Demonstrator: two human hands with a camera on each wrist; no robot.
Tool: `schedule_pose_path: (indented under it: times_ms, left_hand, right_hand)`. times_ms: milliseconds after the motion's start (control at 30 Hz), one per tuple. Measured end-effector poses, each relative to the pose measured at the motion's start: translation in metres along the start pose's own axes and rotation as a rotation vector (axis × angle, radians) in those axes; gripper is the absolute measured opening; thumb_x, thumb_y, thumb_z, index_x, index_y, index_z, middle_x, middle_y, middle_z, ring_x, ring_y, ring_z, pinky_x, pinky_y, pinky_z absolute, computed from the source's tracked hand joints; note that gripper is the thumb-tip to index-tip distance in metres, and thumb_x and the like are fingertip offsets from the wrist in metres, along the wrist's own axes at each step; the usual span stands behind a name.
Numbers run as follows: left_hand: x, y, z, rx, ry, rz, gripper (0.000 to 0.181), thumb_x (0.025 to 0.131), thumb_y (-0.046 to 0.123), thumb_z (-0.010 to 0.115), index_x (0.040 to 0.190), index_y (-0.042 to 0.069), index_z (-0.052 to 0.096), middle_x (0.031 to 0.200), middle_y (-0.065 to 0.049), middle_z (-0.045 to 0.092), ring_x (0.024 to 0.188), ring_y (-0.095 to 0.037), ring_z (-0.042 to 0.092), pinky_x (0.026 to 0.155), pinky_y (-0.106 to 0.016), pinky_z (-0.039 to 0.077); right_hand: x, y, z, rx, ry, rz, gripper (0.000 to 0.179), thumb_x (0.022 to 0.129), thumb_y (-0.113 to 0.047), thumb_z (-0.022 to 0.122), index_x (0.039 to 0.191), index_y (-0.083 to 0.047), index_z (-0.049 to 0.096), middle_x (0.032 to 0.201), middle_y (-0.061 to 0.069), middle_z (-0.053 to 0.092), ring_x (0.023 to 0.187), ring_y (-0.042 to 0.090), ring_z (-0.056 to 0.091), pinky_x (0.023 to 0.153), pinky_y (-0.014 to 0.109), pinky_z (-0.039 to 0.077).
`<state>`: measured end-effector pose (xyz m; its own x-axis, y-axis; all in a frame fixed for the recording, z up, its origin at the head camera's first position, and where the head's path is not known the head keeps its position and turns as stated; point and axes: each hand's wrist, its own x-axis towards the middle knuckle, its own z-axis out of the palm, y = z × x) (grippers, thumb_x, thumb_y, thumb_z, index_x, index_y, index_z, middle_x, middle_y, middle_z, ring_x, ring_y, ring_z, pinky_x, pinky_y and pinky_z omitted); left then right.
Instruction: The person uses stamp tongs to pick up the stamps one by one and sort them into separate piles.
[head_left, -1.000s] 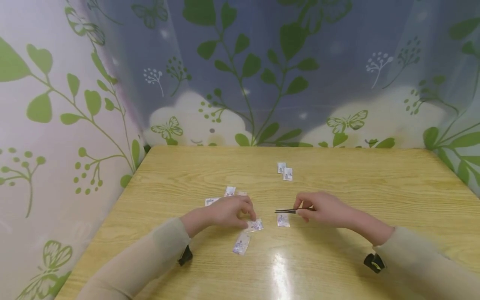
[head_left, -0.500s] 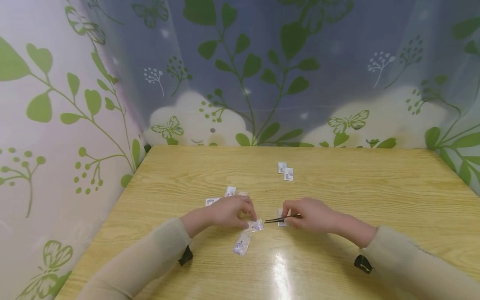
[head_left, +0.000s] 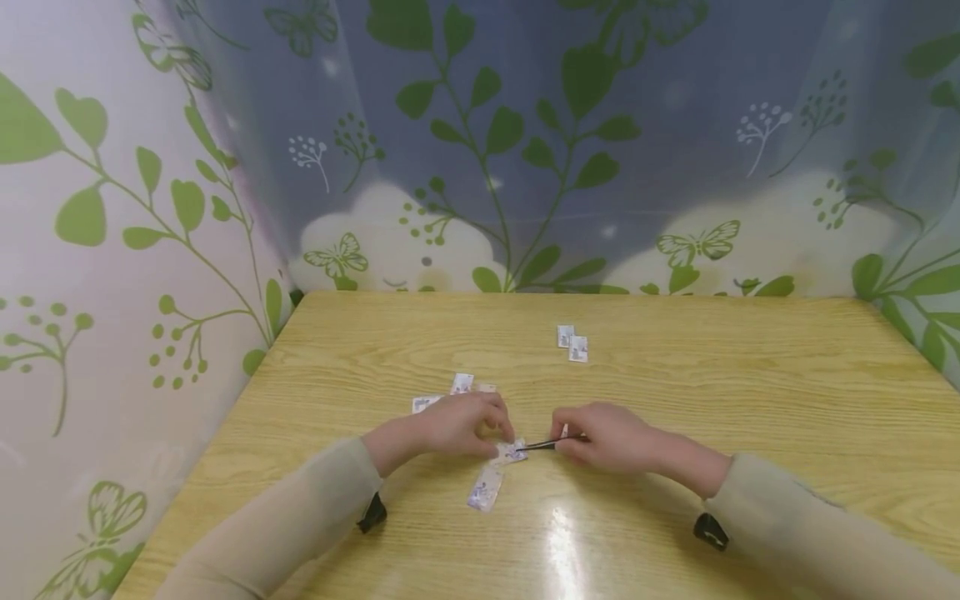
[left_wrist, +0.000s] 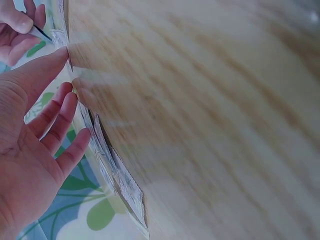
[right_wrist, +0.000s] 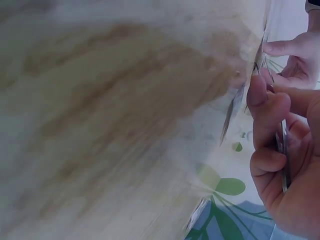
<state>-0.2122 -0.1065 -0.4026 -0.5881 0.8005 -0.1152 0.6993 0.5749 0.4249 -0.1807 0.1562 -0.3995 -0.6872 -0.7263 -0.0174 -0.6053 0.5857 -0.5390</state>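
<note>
My right hand grips dark tweezers between thumb and fingers, pointing left. Their tips lie over a small printed sachet; whether they pinch it, I cannot tell. In the right wrist view, the tweezers' shaft runs along the palm. My left hand rests its thumb and fingertips at the left end of that sachet, fingers fairly straight in the left wrist view. Just in front lies another sachet. Zigzag edges show on sachets beside the left hand. A further sachet is mostly hidden behind the right hand.
Two overlapping sachets lie near the back of the wooden table. Beyond my left hand are several more sachets, partly covered by it. Leaf-patterned curtains hang along the back and left sides.
My right hand has moved left and slightly nearer, bringing the tweezers' tips from above the right sachet to the one under my left hand. The left hand has stayed in place.
</note>
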Motion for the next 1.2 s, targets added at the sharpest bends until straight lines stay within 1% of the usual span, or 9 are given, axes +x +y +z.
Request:
schedule_pose_path:
  times_ms: [233,333,500,600,667,733,867,1033,1200]
  left_hand:
    - [0.001,0.000,0.002,-0.001,0.013,0.011,0.020,0.085,0.019,0.074,0.105,0.020,0.072,0.107,0.010,0.058,0.097,-0.010,0.055,0.084,-0.025,0.046]
    - [-0.001,-0.001,0.002,-0.023,0.039,0.019,0.018,0.087,0.018,0.071,0.105,0.018,0.072,0.105,0.010,0.060,0.094,-0.008,0.056,0.083,-0.024,0.047]
    - [-0.001,-0.007,-0.001,-0.049,0.134,0.023,0.013,0.091,0.020,0.068,0.102,0.015,0.073,0.098,0.009,0.063,0.082,-0.003,0.057,0.072,-0.022,0.048]
    - [0.003,-0.007,-0.002,-0.036,0.163,0.024,0.012,0.091,0.021,0.069,0.101,0.015,0.074,0.098,0.009,0.063,0.079,-0.003,0.056,0.068,-0.021,0.048]
    - [0.007,-0.007,-0.003,-0.022,0.151,0.023,0.012,0.091,0.022,0.069,0.100,0.016,0.074,0.097,0.009,0.062,0.078,-0.003,0.056,0.068,-0.021,0.048]
    - [0.010,-0.007,-0.002,0.004,0.124,0.016,0.012,0.092,0.023,0.068,0.100,0.018,0.074,0.095,0.011,0.061,0.080,-0.003,0.056,0.069,-0.020,0.048]
    - [0.013,-0.006,-0.001,0.071,0.087,-0.015,0.012,0.091,0.025,0.068,0.101,0.020,0.074,0.093,0.013,0.060,0.082,-0.002,0.057,0.072,-0.019,0.047]
    - [0.015,-0.005,-0.001,0.106,0.098,-0.036,0.014,0.091,0.025,0.069,0.102,0.020,0.075,0.092,0.010,0.060,0.079,-0.002,0.056,0.068,-0.019,0.047]
    - [0.017,-0.003,0.000,0.104,0.106,-0.050,0.018,0.090,0.032,0.070,0.103,0.021,0.074,0.094,0.009,0.060,0.078,-0.004,0.055,0.066,-0.020,0.046]
  right_hand:
    - [0.002,0.002,0.001,0.039,-0.013,0.035,0.006,0.097,-0.017,0.060,0.097,-0.012,0.061,0.057,-0.009,0.054,0.049,0.001,0.041,0.053,0.024,0.037]
    - [0.000,0.003,-0.001,0.062,-0.004,0.052,0.004,0.096,-0.016,0.060,0.097,-0.012,0.061,0.057,-0.009,0.053,0.049,0.002,0.042,0.053,0.024,0.037]
    - [-0.003,0.006,-0.010,0.048,0.084,0.092,0.003,0.097,-0.012,0.058,0.095,-0.012,0.060,0.057,-0.008,0.052,0.048,0.004,0.040,0.051,0.025,0.035]
    - [-0.003,0.010,-0.013,0.037,0.122,0.105,0.005,0.098,-0.013,0.058,0.095,-0.010,0.059,0.058,-0.006,0.053,0.048,0.005,0.039,0.050,0.025,0.035]
    - [-0.002,0.012,-0.013,0.030,0.129,0.107,0.005,0.097,-0.014,0.059,0.095,-0.009,0.059,0.058,-0.007,0.053,0.047,0.005,0.040,0.050,0.025,0.035]
    - [-0.001,0.014,-0.012,0.017,0.124,0.103,0.007,0.097,-0.015,0.060,0.096,-0.009,0.060,0.057,-0.009,0.052,0.048,0.004,0.040,0.050,0.025,0.035]
    - [0.000,0.015,-0.008,-0.017,0.125,0.086,0.005,0.095,-0.015,0.062,0.094,-0.010,0.060,0.056,-0.013,0.048,0.047,0.003,0.039,0.050,0.025,0.034]
    - [-0.003,0.012,-0.005,-0.029,0.098,0.063,0.005,0.093,-0.012,0.064,0.092,-0.015,0.060,0.056,-0.014,0.047,0.048,0.002,0.040,0.048,0.024,0.034]
    - [-0.003,0.005,-0.002,-0.022,0.059,0.029,0.004,0.095,-0.017,0.063,0.092,-0.015,0.062,0.057,-0.016,0.047,0.049,0.001,0.039,0.048,0.022,0.033]
